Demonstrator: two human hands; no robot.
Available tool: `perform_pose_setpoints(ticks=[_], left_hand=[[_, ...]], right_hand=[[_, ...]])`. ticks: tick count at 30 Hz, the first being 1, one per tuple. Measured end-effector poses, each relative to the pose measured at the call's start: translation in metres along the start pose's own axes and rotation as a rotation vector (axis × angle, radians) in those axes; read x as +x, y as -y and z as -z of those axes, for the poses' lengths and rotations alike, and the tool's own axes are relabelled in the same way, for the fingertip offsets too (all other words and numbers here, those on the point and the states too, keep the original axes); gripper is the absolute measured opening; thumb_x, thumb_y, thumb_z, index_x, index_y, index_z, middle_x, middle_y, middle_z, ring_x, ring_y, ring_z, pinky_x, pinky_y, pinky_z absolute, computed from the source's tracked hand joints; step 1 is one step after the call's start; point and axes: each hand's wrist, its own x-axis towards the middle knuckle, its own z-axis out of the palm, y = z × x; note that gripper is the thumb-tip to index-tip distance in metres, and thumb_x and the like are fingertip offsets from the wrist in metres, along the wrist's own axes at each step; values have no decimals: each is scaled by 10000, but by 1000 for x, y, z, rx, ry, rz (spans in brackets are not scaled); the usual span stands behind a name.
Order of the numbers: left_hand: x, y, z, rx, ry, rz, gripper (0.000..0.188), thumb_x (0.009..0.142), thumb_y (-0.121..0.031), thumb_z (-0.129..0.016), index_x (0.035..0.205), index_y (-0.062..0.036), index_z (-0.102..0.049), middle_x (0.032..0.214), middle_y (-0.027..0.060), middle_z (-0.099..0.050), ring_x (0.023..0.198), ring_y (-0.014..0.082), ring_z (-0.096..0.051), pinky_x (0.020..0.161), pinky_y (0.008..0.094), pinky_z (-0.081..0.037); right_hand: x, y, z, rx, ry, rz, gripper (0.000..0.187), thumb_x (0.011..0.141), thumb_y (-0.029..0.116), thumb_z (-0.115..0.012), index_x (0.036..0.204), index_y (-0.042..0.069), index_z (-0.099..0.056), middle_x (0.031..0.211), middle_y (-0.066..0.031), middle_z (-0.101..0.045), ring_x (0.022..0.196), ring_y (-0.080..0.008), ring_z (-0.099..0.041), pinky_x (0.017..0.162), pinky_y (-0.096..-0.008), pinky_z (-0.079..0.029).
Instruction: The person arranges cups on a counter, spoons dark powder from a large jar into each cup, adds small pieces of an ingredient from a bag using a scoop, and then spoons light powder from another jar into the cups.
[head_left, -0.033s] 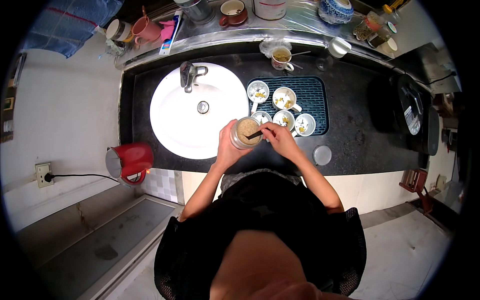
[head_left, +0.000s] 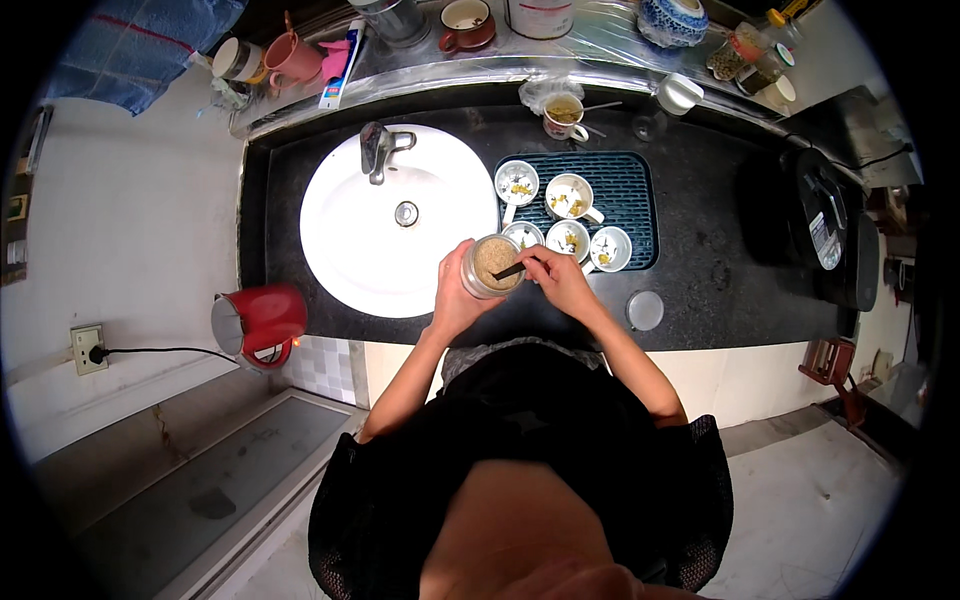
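My left hand [head_left: 456,295] is wrapped round a clear jar [head_left: 483,288] of light brown powder, held tilted above the counter's front edge. In my right hand [head_left: 560,280] is a dark spoon [head_left: 511,269], its tip down in the powder. Just beyond the jar, several white mugs [head_left: 570,197] stand on a dark green ribbed tray [head_left: 628,180]. Yellow and dark bits lie in their bottoms. One mug [head_left: 524,234] is partly hidden behind the jar and my right hand. To the right of that hand, a round pale lid [head_left: 645,311] lies on the black counter.
A white basin [head_left: 335,250] with a faucet [head_left: 377,150] is at the left. A red kettle [head_left: 270,318] stands at the counter's left end. Behind the tray are a mug with spoons [head_left: 563,118] and a white-lidded jar [head_left: 655,122]. A black appliance [head_left: 830,215] stands far right.
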Motion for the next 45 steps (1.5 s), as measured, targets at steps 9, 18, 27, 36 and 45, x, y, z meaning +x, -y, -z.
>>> perform_pose_setpoints(ticks=[9,18,27,36,45], left_hand=[[1,18,-8,3,45,32,921,453,-87,-824,1239,-32,-346,1199,122,-435,1142,312,-377,959,378,-350],[13,22,-11,42,23,24,892,425,-68,-821,1207,-52,-390,1162,107,-466,1111,303,-411,957,380,-339],[21,36,-2,83,25,86,883,433,-65,-817,1205,-46,-389,1160,124,-475,1103,314,-425,954,388,-344],[28,35,7,120,-9,85,889,453,-76,-821,1219,-48,-372,1179,128,-457,1122,308,-404,961,387,-339],[78,28,4,141,10,-8,905,458,-97,-819,1240,-73,-363,1177,117,-463,1130,325,-387,953,392,-348]], right_hand=[[5,-43,-7,457,-33,-175,168,920,146,-459,949,43,-589,674,26,-538,620,-28,-474,572,-171,-383],[13,-53,8,453,-111,-239,158,915,130,-462,944,52,-597,673,29,-546,609,-18,-473,576,-159,-394],[15,-68,31,335,-269,-162,161,915,119,-462,922,35,-599,682,24,-558,632,-26,-497,607,-166,-411],[33,-34,18,-635,-403,368,122,786,57,-552,884,42,-622,740,-88,-608,681,-243,-546,643,-347,-418],[88,-8,-4,-244,-256,231,96,824,86,-534,871,42,-606,763,-142,-613,722,-317,-563,651,-362,-447]])
